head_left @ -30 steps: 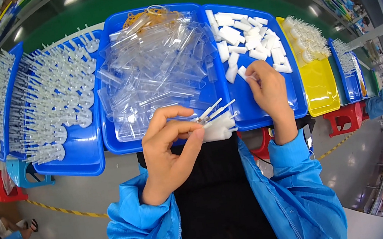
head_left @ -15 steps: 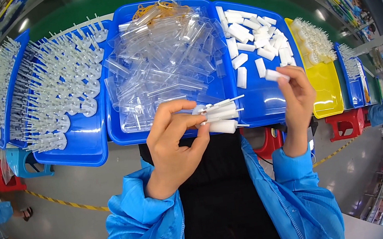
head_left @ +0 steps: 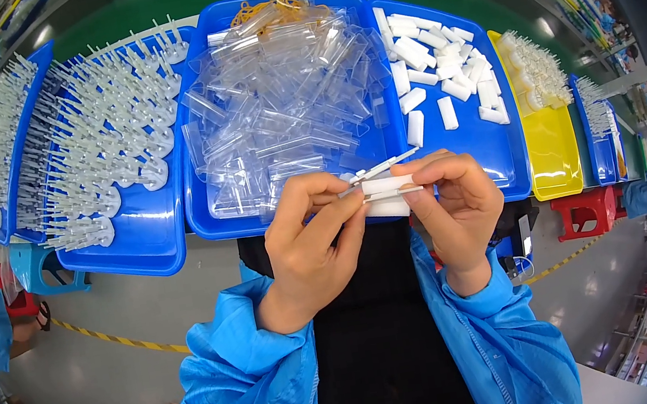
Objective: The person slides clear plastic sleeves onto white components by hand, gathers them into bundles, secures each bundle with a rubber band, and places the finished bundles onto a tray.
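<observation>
My left hand (head_left: 305,246) is closed around the base of a white plastic piece with several thin pins (head_left: 389,165), which point to the right. White tubes (head_left: 387,208) sit on or along some of the pins. My right hand (head_left: 461,211) is closed in a pinch at the pins' outer ends, on a white tube (head_left: 387,184). Fingers hide how far this tube sits over a pin. Both hands are just above the front edges of the middle blue tray (head_left: 207,226) and the right blue tray (head_left: 484,167), which holds loose white tubes (head_left: 415,129).
Clear plastic sleeves (head_left: 272,126) and yellow rubber bands (head_left: 251,12) fill the middle tray. Left of it, a blue tray (head_left: 152,247) holds upright pinned pieces (head_left: 110,124). Further right stands a yellow tray (head_left: 553,161) with more pieces. Red stools (head_left: 586,213) stand below.
My right hand has moved left and down with its white tube, from above the right tray to the pins in my left hand. The left hand has barely moved.
</observation>
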{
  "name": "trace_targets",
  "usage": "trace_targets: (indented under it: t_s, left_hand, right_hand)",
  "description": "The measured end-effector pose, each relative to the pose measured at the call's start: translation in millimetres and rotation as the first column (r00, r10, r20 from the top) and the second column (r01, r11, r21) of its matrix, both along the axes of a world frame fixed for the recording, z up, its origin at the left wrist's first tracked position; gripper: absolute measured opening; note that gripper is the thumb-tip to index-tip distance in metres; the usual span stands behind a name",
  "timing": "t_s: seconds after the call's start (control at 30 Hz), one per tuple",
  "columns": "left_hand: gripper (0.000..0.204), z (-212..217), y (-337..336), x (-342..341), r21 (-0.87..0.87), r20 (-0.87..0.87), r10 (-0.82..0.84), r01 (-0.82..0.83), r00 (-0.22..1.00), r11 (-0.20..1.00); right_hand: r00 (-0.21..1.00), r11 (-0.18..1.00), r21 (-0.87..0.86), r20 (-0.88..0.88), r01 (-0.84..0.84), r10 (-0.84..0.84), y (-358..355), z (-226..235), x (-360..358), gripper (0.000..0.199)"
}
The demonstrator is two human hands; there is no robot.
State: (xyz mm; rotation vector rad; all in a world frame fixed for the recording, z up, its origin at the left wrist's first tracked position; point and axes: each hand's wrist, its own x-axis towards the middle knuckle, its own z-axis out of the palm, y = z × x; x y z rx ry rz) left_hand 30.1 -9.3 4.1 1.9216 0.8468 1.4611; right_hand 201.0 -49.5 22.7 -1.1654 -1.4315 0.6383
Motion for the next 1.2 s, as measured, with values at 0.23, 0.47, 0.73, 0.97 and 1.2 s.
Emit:
trace_targets:
  t_s: [0.23, 0.47, 0.73, 0.97, 1.2]
  left_hand:
    - [0.028, 5.5, 2.2, -6.5, -0.137, -0.078, -0.055, 0.044, 0.995, 0.990]
    - [0.043, 7.6, 0.4, -6.4, -0.330, 0.058, -0.118, 0.130, 0.991, 0.935]
    - [0.038, 9.4, 2.1, -7.4, -0.261, -0.150, -0.200, 0.156, 0.968, 0.953]
    - [0.011, 11.2, 6.9, -3.9, -0.290, -0.126, -0.208, 0.165, 0.970, 0.943]
    - [0.013, 9.7, 9.3, -1.7, -0.257, -0.132, -0.182, 0.144, 0.974, 0.956]
  right_hand:
    - [0.989, 0.996, -0.086, -0.145, 0.019, -0.032, 4.2, 6.6, -2.3, 0.013]
    - [0.983, 0.997, -0.022, 0.168, -0.072, 0.075, 5.5, 14.8, 5.0, 0.019]
    - [0.927, 0.967, 0.077, 0.274, 0.244, -0.256, 17.5, 7.2, 69.6, 0.024]
    - [0.524, 0.952, 0.082, 0.819, 0.295, -0.232, 36.4, -24.4, 97.5, 0.021]
    - [0.729, 0.895, -0.157, 0.646, 0.417, -0.227, 29.1, -20.3, 94.9, 0.018]
